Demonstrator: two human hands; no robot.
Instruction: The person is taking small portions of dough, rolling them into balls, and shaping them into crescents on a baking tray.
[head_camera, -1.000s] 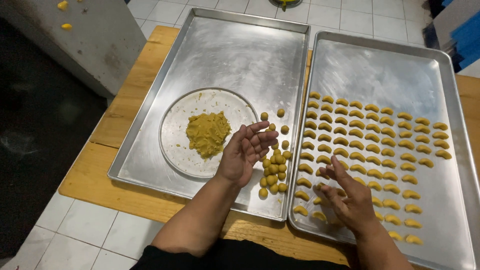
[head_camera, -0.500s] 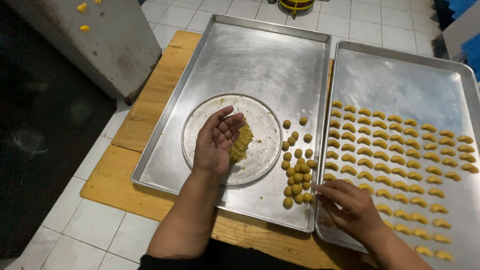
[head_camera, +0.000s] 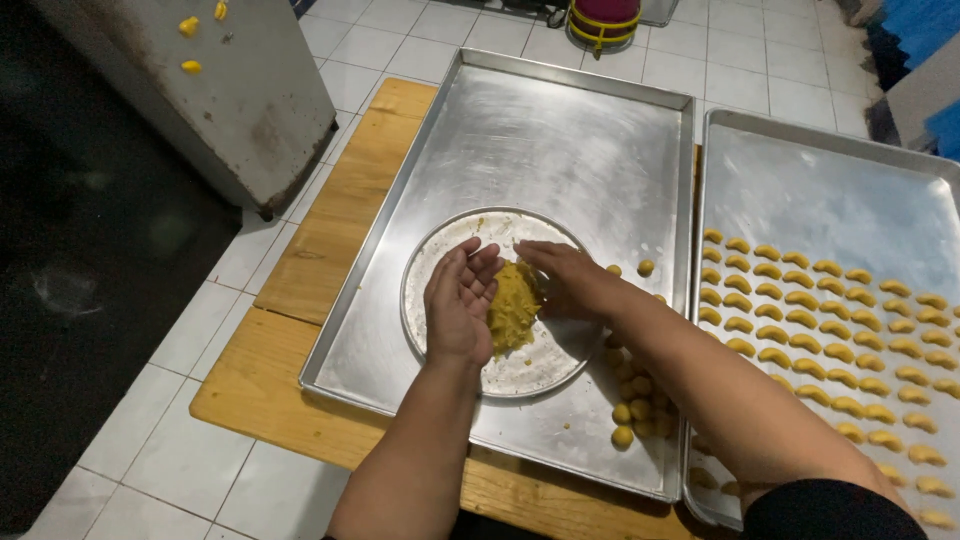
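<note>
A lump of yellow dough (head_camera: 512, 312) lies on a round metal plate (head_camera: 440, 262) inside the left metal tray (head_camera: 560, 150). My left hand (head_camera: 458, 305) stands on edge against the dough's left side, fingers together and extended. My right hand (head_camera: 562, 280) reaches over from the right and its fingers press into the top of the dough. Several small yellow dough balls (head_camera: 632, 410) lie on the left tray beside the plate, partly hidden by my right forearm. The right metal tray (head_camera: 830, 190) carries rows of small crescent-shaped dough pieces (head_camera: 830, 320).
Both trays rest on a wooden board (head_camera: 330, 230) laid on a white tiled floor (head_camera: 150, 460). A grey metal cabinet (head_camera: 230, 90) with yellow bits stuck on it stands at the upper left. A red and yellow container (head_camera: 602, 18) sits beyond the trays.
My left hand moved from the dough balls to the dough lump on the plate. My right hand left the crescent tray and crossed over to the same lump.
</note>
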